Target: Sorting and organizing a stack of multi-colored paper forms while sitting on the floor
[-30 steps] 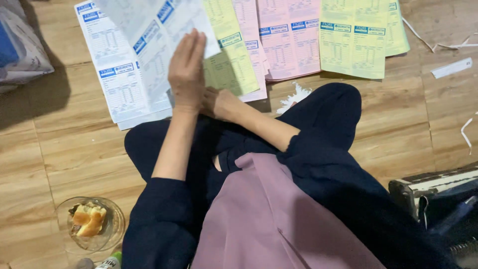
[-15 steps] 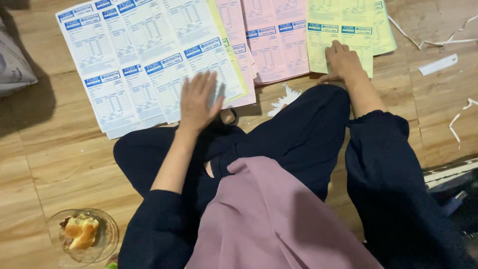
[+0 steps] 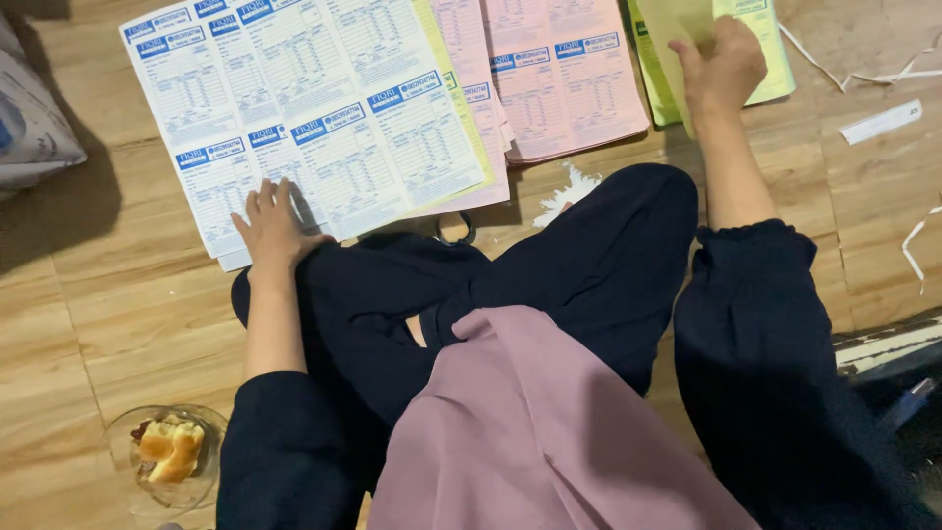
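- Lower left of the frame: a glass bowl (image 3: 167, 459) with a piece of bread in it stands on the wood floor (image 3: 88, 324), apart from the work.
- Centre: the person sits cross-legged, a mauve cloth (image 3: 530, 432) over the lap and dark sleeves pushed up both forearms.
- Left hand (image 3: 273, 224), left of centre: arm extended forward, palm down and fingers spread flat on the near edge of the white forms (image 3: 314, 108). It grips nothing; it only presses the sheet to the floor.
- Right hand (image 3: 724, 67), upper right: arm reaching up and out, wrist raised, fingers curled onto a sheet of the yellow forms (image 3: 677, 39). The sheet appears pinched at its near edge, though the grip itself is hidden behind the knuckles.
- Upper centre: pink forms (image 3: 564, 83) lie between the white and yellow stacks, with the white stack overlapping their left edge.
- Upper right and right edge: loose white paper strips (image 3: 881, 120) lie scattered on the floor.
- Step in hand, as a judgement: sorting or collating printed sheets by colour, with a yellow sheet being taken up while the white stack is steadied.
- Next move calls for: separating one sheet cleanly from the yellow stack and keeping the white stack square under the left palm.
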